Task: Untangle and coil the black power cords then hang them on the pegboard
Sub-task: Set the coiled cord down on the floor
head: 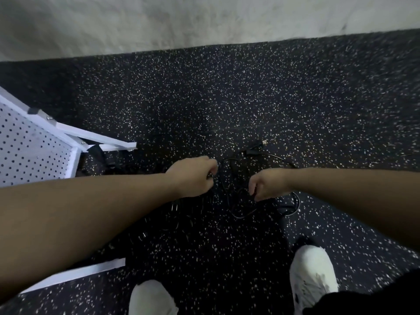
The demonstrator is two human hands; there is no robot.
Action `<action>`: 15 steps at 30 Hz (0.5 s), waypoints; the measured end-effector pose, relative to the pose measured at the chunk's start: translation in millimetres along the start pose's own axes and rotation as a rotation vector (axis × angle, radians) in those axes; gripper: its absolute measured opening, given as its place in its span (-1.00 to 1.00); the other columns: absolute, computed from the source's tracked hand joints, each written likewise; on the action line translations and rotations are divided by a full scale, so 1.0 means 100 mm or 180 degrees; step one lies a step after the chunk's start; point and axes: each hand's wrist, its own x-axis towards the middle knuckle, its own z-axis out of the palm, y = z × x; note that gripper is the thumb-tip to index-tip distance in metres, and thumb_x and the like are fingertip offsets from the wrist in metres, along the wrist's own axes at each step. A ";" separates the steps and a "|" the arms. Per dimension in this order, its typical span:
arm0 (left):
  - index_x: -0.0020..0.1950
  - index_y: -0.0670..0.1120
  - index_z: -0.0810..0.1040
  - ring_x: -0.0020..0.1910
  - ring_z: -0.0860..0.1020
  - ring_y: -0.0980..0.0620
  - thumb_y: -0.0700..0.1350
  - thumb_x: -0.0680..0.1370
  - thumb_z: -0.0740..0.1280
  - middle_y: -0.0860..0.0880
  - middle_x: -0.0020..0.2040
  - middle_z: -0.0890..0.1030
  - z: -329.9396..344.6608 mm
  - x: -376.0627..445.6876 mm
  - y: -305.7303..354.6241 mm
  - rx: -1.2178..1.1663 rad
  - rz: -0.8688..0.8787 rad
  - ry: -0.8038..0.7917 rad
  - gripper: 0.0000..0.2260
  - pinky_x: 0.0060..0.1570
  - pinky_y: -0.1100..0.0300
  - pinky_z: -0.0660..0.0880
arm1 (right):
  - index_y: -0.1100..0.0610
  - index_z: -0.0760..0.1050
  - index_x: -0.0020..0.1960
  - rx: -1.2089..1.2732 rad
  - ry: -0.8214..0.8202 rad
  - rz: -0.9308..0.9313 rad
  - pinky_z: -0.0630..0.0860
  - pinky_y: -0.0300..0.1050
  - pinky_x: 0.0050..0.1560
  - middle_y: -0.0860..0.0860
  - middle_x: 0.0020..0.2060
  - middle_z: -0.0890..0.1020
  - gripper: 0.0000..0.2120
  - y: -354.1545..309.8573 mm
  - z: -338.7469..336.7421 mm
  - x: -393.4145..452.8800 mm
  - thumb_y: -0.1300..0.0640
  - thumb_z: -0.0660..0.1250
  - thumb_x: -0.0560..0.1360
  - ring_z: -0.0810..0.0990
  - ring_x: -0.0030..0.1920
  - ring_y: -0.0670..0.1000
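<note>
A tangle of black power cords (238, 201) lies on the dark speckled floor in front of me, with a plug (256, 147) at its far end. My left hand (193, 176) reaches down and pinches a strand at the tangle's left side. To the right, my right hand (266, 185) has curled fingers that grip another strand. More black cord loops (168, 214) lie under my left forearm, hard to make out against the floor. The white pegboard (29, 146) stands at the left edge on a white frame.
The pegboard's white frame legs (97, 137) and a lower white bar (72, 273) jut onto the floor at left. My two white shoes (311, 276) stand at the bottom. A pale wall (204, 19) runs along the far side of the speckled floor.
</note>
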 end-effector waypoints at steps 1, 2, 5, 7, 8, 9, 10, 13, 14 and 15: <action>0.24 0.04 0.49 0.01 0.50 0.05 -0.03 0.65 0.24 0.14 0.06 0.44 0.02 0.08 0.06 0.0003 0.0050 -0.0090 -0.82 0.04 0.06 0.53 | -0.04 0.55 0.25 -0.0079 -0.0021 0.0002 0.50 -0.17 -0.03 -0.13 0.00 0.61 -0.74 0.04 0.06 -0.01 -0.01 0.41 0.57 0.58 -0.02 -0.04; 0.25 0.04 0.49 0.05 0.51 0.04 -0.04 0.64 0.25 0.13 0.08 0.47 0.05 0.15 0.11 0.0004 0.0074 -0.0192 -0.81 0.08 0.03 0.54 | -0.03 0.54 0.26 -0.0139 -0.0041 0.0013 0.47 -0.18 -0.01 -0.14 -0.01 0.59 -0.71 0.07 0.13 0.01 -0.02 0.43 0.56 0.55 -0.01 -0.05; 0.29 0.04 0.47 0.13 0.53 0.00 -0.07 0.63 0.27 0.08 0.18 0.54 0.16 0.37 0.22 0.0038 0.0047 -0.0527 -0.77 0.15 -0.03 0.54 | -0.03 0.45 0.30 -0.0389 -0.0082 0.0128 0.50 -0.10 0.04 -0.08 0.05 0.58 -0.58 0.22 0.33 0.11 -0.10 0.46 0.51 0.51 0.01 0.00; 0.34 0.05 0.46 0.16 0.53 -0.02 -0.08 0.62 0.27 0.06 0.22 0.55 0.26 0.49 0.28 0.0061 0.0017 -0.0731 -0.72 0.16 -0.04 0.55 | -0.02 0.40 0.33 -0.0637 -0.0171 0.0266 0.44 -0.09 -0.03 -0.05 0.04 0.53 -0.54 0.30 0.43 0.15 -0.07 0.46 0.51 0.48 0.00 0.04; 0.35 0.06 0.45 0.16 0.53 -0.02 -0.07 0.62 0.27 0.05 0.23 0.55 0.32 0.54 0.30 0.0085 0.0021 -0.0827 -0.71 0.15 -0.05 0.56 | 0.01 0.39 0.34 -0.0760 -0.0250 0.0314 0.40 -0.11 -0.06 -0.02 0.07 0.54 -0.56 0.34 0.47 0.17 -0.01 0.44 0.53 0.49 0.00 0.06; 0.36 0.07 0.44 0.16 0.53 -0.02 -0.07 0.62 0.27 0.05 0.25 0.55 0.37 0.58 0.32 0.0111 0.0045 -0.0917 -0.70 0.15 -0.05 0.56 | 0.04 0.40 0.36 -0.0880 -0.0337 0.0335 0.38 -0.13 -0.07 0.01 0.13 0.57 -0.59 0.36 0.50 0.18 0.07 0.39 0.56 0.52 0.04 0.09; 0.37 0.07 0.43 0.17 0.53 -0.02 -0.06 0.62 0.28 0.04 0.26 0.55 0.41 0.61 0.34 0.0146 0.0077 -0.1004 -0.69 0.15 -0.04 0.56 | 0.07 0.43 0.38 -0.0979 -0.0412 0.0349 0.39 -0.13 -0.07 0.03 0.19 0.58 -0.63 0.38 0.53 0.19 0.16 0.32 0.58 0.55 0.10 0.10; 0.41 0.06 0.43 0.20 0.53 -0.02 -0.04 0.63 0.28 0.04 0.30 0.55 0.49 0.66 0.38 0.0275 0.0150 -0.1239 -0.66 0.18 0.00 0.56 | 0.12 0.54 0.34 -0.1104 -0.0525 0.0431 0.54 -0.09 0.08 0.07 0.24 0.61 -0.66 0.45 0.56 0.20 0.25 0.18 0.61 0.59 0.18 0.11; 0.42 0.06 0.43 0.23 0.53 -0.02 -0.04 0.63 0.28 0.04 0.33 0.54 0.50 0.66 0.38 0.0327 0.0171 -0.1334 -0.65 0.20 0.01 0.55 | 0.14 0.55 0.33 -0.1080 -0.0495 0.0414 0.53 -0.09 0.12 0.07 0.24 0.61 -0.68 0.46 0.55 0.19 0.20 0.17 0.63 0.58 0.16 0.11; 0.45 0.07 0.43 0.26 0.53 -0.03 -0.03 0.63 0.28 0.04 0.36 0.53 0.51 0.65 0.38 0.0397 0.0220 -0.1446 -0.63 0.22 0.02 0.54 | 0.14 0.56 0.32 -0.1044 -0.0448 0.0351 0.49 -0.10 0.11 0.07 0.23 0.61 -0.69 0.46 0.54 0.16 0.10 0.16 0.67 0.57 0.15 0.11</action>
